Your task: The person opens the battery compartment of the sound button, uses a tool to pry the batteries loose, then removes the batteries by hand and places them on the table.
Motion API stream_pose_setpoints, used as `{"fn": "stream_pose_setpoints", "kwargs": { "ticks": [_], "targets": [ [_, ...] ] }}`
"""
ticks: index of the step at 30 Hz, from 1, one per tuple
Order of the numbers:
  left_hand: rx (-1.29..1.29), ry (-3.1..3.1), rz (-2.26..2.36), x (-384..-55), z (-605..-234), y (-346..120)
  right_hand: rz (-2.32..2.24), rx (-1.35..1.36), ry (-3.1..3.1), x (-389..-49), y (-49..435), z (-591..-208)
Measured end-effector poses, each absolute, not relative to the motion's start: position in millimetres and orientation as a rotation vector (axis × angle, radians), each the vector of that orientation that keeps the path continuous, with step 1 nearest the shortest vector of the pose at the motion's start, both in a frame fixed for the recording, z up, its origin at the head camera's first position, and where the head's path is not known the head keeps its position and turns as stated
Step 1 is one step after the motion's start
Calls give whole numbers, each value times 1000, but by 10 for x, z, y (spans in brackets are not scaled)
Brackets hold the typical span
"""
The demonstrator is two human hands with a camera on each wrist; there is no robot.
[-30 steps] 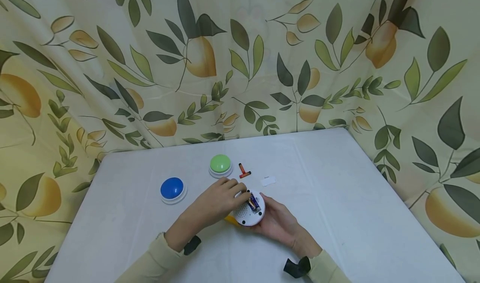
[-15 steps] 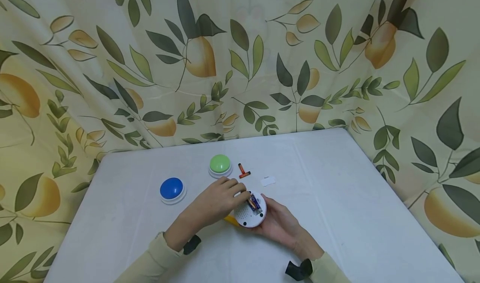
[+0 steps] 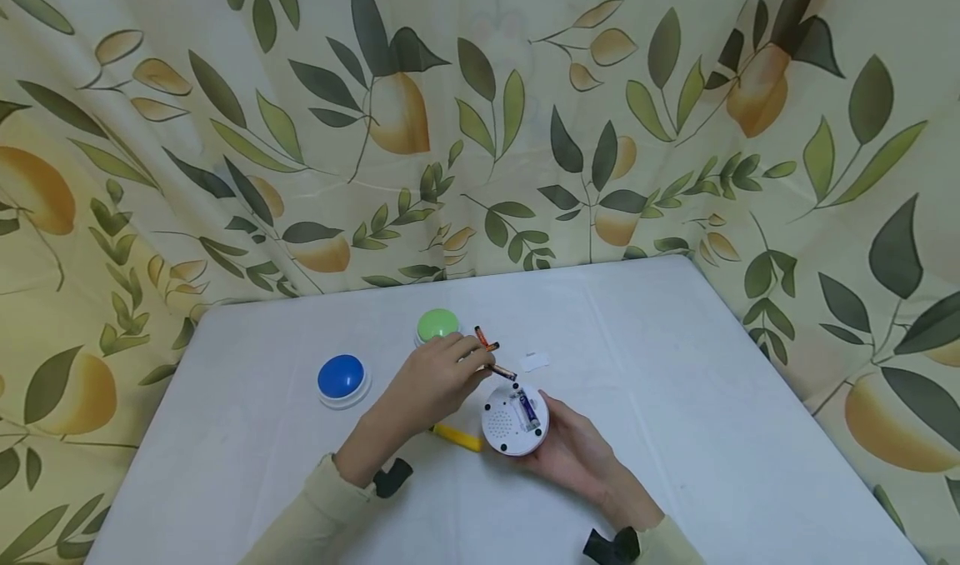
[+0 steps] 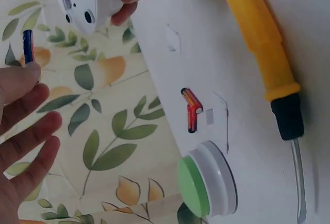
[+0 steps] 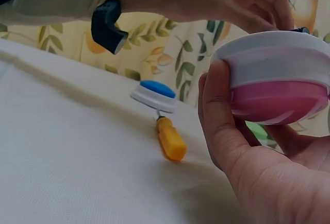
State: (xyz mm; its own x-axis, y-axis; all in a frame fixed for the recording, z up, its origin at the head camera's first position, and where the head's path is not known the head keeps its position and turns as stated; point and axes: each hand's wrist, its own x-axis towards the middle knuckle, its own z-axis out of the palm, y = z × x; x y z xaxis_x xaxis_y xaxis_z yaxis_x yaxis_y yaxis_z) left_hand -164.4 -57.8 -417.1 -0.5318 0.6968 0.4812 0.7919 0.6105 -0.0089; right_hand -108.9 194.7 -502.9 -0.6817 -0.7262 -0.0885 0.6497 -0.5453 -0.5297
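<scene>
My right hand (image 3: pixel 573 457) holds a round push button (image 3: pixel 501 438) upside down, its white base facing up. A blue battery (image 3: pixel 528 412) lies in the open compartment of that base. Underneath, the pink dome (image 5: pixel 278 100) shows in the right wrist view, with fingers and thumb around the rim. Just above the base, my left hand (image 3: pixel 442 379) pinches another battery (image 3: pixel 502 372) between thumb and fingertip. The left wrist view shows this battery (image 4: pixel 28 46) as blue, apart from the base, with the other fingers spread loosely.
A yellow-handled screwdriver (image 3: pixel 459 438) lies beside the push button. Behind my left hand are a green push button (image 3: pixel 438 323) and orange batteries (image 3: pixel 482 336). A blue push button (image 3: pixel 341 376) stands left. A small white piece (image 3: pixel 535 361) lies beyond; a patterned curtain (image 3: pixel 480 173) hangs behind.
My left hand has drawn one battery out of the compartment and up, away from the base. My right hand has shifted slightly right with the push button, revealing more of the screwdriver.
</scene>
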Motion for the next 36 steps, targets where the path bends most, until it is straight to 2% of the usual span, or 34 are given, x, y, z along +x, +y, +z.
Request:
{"fn": "stream_pose_setpoints", "kwargs": {
  "ticks": [15,28,36],
  "targets": [
    [-872,-2642,-612,-1970,-4366,-335,-2280,-179,655,-1027,2064,-5013],
    [-750,-2773,-712,-2285,-4646,-54,-2279,-187,623,-1027,2078,-5043],
    [-761,-2837,-594,-2463,-4739,123,-2269,-170,619,-1023,2082,-5043]
  ]
}}
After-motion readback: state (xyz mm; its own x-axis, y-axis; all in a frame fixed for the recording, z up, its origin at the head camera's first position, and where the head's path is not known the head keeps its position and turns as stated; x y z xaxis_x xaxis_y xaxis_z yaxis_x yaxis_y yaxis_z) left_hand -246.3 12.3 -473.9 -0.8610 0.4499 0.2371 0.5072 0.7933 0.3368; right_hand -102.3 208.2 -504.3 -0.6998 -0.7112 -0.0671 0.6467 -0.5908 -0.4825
